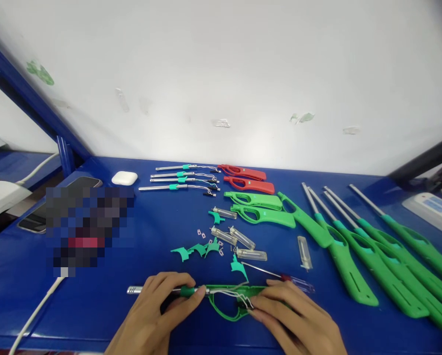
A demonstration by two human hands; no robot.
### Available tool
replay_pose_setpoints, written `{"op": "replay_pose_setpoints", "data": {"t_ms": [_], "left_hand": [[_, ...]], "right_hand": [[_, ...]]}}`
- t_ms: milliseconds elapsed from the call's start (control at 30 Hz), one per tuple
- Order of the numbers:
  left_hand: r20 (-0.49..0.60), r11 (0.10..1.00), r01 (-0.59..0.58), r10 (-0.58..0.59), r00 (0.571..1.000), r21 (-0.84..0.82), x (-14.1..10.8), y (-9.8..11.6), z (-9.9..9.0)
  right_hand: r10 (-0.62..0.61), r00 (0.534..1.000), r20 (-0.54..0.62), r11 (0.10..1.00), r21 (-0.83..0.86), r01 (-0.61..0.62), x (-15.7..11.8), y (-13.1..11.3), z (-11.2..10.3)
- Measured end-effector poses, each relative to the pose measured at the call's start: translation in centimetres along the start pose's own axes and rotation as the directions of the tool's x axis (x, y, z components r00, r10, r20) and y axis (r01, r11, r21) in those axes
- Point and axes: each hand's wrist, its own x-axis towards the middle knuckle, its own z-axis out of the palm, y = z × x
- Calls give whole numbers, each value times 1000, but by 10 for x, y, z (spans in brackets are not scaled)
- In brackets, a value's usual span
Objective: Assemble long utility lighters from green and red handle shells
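My left hand [165,301] is closed on a metal lighter tube [134,290] with a green collar, thumb and fingers pinching near the collar. White wires [228,293] run from the tube to a small black igniter [245,303] over a green handle half [224,311]. My right hand [294,313] is closed, its fingertips pinching the igniter and covering the far end of the handle half. Just beyond the hands lie a green trigger [237,266] and a screwdriver [298,283], partly behind my right hand.
Several clear fuel tanks [252,255] and loose green triggers [182,253] lie mid-table. Wired tubes [163,188], red handle halves [248,185] and green ones [268,217] are behind. Assembled lighters [357,266] are at right; a phone [34,214], white case [124,178] and cable [36,313] at left.
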Motion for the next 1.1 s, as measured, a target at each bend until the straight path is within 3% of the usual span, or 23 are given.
{"op": "replay_pose_setpoints", "data": {"t_ms": [567, 700, 867, 1000, 1100], "left_hand": [[54, 998, 2, -5, 999, 58, -8, -5, -1], [25, 994, 13, -16, 1000, 108, -5, -10, -4], [-92, 951, 200, -183, 979, 236, 18, -32, -4], [-104, 965, 149, -129, 986, 215, 31, -47, -7], [-157, 964, 150, -117, 981, 220, 26, -38, -12]], "right_hand": [[2, 1000, 23, 999, 35, -3, 1, -1, 1], [3, 1000, 22, 999, 35, -3, 0, 0, 0], [24, 999, 26, 999, 47, -26, -2, 1, 2], [40, 999, 25, 997, 66, -41, -3, 1, 4], [50, 998, 31, 996, 74, -52, -4, 1, 5]]}}
